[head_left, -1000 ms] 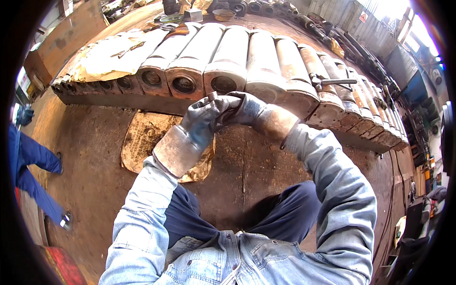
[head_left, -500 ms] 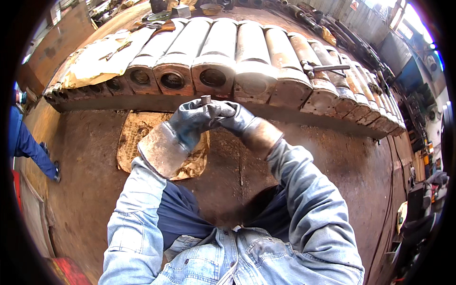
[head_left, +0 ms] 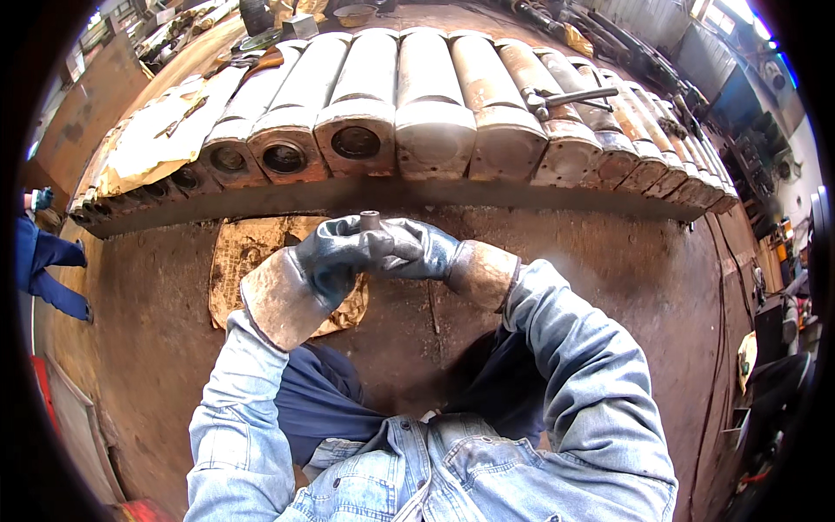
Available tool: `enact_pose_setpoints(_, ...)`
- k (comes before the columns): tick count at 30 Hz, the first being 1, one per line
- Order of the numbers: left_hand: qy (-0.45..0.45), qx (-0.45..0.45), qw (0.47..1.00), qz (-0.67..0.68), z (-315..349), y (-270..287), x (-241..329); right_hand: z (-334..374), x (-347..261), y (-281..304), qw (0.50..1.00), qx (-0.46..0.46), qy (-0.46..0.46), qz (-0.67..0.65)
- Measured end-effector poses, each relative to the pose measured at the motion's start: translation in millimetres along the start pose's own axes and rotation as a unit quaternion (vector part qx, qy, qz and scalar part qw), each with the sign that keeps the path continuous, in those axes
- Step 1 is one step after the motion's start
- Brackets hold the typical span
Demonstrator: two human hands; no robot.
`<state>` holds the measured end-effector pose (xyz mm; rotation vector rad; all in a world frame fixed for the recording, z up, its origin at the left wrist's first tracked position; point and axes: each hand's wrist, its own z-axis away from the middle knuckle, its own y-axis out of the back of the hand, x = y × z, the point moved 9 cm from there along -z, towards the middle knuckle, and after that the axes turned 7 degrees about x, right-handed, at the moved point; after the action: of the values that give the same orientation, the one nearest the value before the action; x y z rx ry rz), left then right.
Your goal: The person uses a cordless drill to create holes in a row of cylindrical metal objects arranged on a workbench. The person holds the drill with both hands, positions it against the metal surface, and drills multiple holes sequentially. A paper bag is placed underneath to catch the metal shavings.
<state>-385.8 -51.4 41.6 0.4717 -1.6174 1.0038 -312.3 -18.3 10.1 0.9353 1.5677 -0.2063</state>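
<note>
In dark rubber gloves with soiled tan cuffs, my left hand and my right hand meet in front of me over the floor. Between their closed fingers stands a short dark metal tube, its round open end facing up. The gloves hide its lower part. Just beyond my hands lies a long row of heavy metal cylinders with thick block-like ends, some with round bores facing me. Below my left hand a stained sheet of brown paper lies on the floor.
A hammer-like tool rests across the cylinders at right. Cream paper covers those at left, with a wood-handled tool near it. Another person in blue stands at far left. Cables run along the floor at right.
My two hands have come slightly lower and closer to me, still together around the metal tube. The view has shifted a little, and the other person's legs have moved.
</note>
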Motion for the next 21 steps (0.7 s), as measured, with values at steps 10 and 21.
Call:
enact_pose_setpoints(10,0.024,0.131,0.982,-0.132,6.6,-28.1,28.7,40.4,93.3,-21.4,0.943,0.084,-0.146,-0.288)
enact_pose_setpoints(21,0.375,0.13,0.914,0.086,-50.1,11.2,-62.7,44.7,60.5,29.6,0.969,0.018,-0.204,-0.135)
